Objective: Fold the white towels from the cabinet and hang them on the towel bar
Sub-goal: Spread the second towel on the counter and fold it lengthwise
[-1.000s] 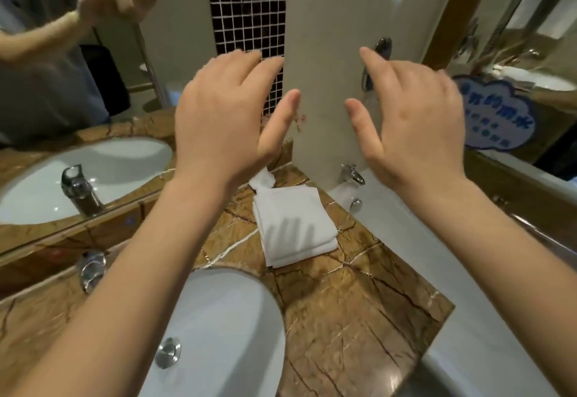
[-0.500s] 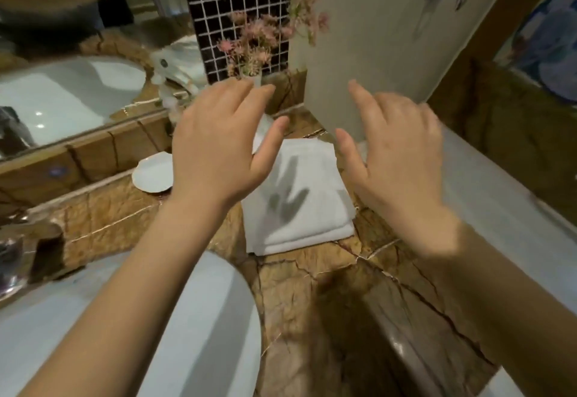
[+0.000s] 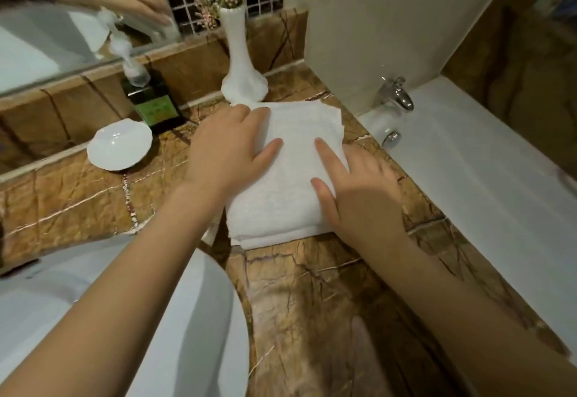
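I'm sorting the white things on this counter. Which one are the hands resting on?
The folded white towel stack: left hand and right hand lie flat on it. The white vase and white dish stand untouched behind.

A: Where's the towel stack (image 3: 281, 175)?
B: On the counter (image 3: 312, 303), toward its back right corner. Left hand (image 3: 228, 153) lies on its left part, right hand (image 3: 359, 190) on its right edge.
A: Behind it?
B: Vase (image 3: 242, 62), touching the stack's far edge, against the backsplash. Left of the vase: bottle (image 3: 153, 103), then dish (image 3: 120, 143) in front-left of the bottle.
A: Sink?
B: Basin (image 3: 156, 318) at the counter's front left. Tub (image 3: 484, 178) runs along the right edge, faucet (image 3: 398, 95) at its far end.
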`<action>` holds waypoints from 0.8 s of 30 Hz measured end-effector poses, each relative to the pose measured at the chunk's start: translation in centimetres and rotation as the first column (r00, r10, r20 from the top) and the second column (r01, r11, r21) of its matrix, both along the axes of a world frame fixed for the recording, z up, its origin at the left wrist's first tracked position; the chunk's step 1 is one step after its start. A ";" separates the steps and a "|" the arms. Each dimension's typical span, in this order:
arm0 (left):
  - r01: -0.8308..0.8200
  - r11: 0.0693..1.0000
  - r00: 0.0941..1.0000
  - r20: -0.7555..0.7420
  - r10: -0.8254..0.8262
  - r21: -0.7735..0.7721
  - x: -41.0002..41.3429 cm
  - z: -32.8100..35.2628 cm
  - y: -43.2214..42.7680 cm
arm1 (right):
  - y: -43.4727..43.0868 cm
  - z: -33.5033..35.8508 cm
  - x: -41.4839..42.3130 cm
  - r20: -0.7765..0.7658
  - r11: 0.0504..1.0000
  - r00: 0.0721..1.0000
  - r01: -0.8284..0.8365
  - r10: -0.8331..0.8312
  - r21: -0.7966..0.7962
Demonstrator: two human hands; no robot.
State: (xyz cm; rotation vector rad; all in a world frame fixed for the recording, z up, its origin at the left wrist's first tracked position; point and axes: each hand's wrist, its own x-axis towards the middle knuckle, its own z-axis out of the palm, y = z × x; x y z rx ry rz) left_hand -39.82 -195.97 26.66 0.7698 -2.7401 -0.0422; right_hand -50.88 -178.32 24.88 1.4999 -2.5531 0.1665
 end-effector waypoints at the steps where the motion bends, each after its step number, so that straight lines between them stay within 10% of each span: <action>1: -0.009 1.000 1.000 -0.008 0.009 0.003 -0.2 0.2 0.0 | 0.0 -0.2 0.0 -0.001 1.000 1.000 -0.003 0.003 -0.018; 6: -0.009 0.997 1.000 0.022 0.008 0.074 -1.2 2.9 -0.3 | 0.0 -0.5 0.0 0.066 0.995 0.998 -0.017 0.024 -0.096; 13: 0.294 0.919 0.943 -0.239 -0.233 0.262 0.6 7.0 0.9 | 0.2 0.0 -0.9 0.584 0.894 0.798 0.145 0.147 -0.424; 18: 0.441 0.840 0.863 -0.406 -0.301 0.316 2.0 10.4 1.3 | -0.2 2.7 -1.8 0.918 0.880 0.306 0.324 0.251 -0.348; 24: 0.464 0.850 0.772 -0.586 -0.248 0.251 2.5 14.5 1.2 | -0.8 3.5 -2.6 0.913 0.958 0.357 0.124 0.199 -0.257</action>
